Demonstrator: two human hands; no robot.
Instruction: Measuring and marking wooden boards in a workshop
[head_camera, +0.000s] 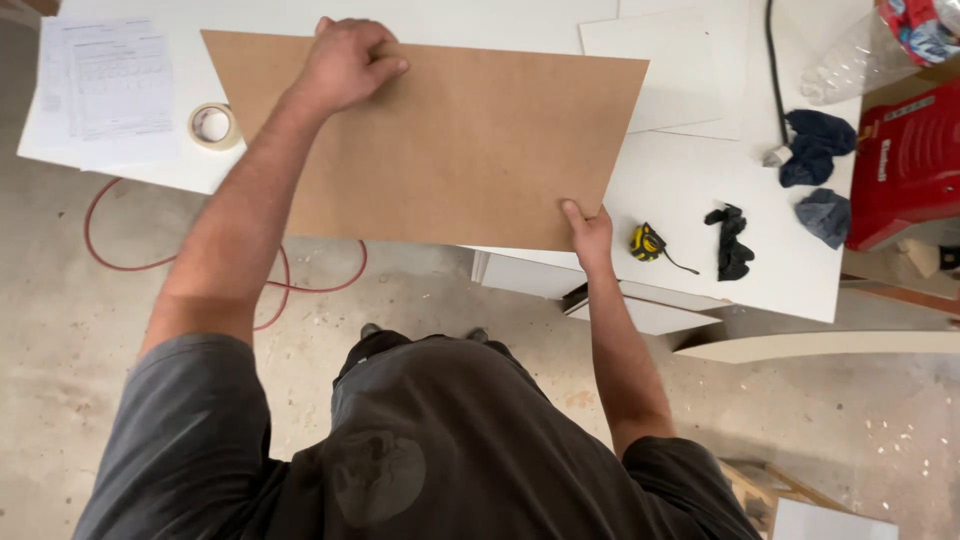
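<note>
Brown fibreboard, a flat rectangular sheet (440, 145), lies under both hands. The left hand (345, 62) rests on its far edge at about eleven o'clock, fingers curled down on the board and over the far edge, pressing rather than lifting as far as one can see. The right hand (590, 235) pinches the near corner at about four o'clock, thumb on top and fingers hidden beneath, so it is closed on the sheet's edge.

The sheet sits skewed on the white surface (690, 190), its near edge hanging out past the surface's rim over the concrete floor (60, 330). Judging by that, the board is already laid down and in hand, but it is not squared to the surface or to the white panels (650, 60) beneath it; nothing on its face looks marked, cut or taped.

Outward from the right hand, at three o'clock and just beside it, lies a yellow and black tape measure (648, 242), then a crumpled black glove (732, 243). Further toward two o'clock are dark blue rags (815, 145), a black cable (772, 60) and a red plastic case (905, 160). Near the left hand, at nine o'clock, a roll of cream masking tape (213, 126) sits touching printed paper sheets (105, 85). A red hose (180, 262) loops on the floor below.
</note>
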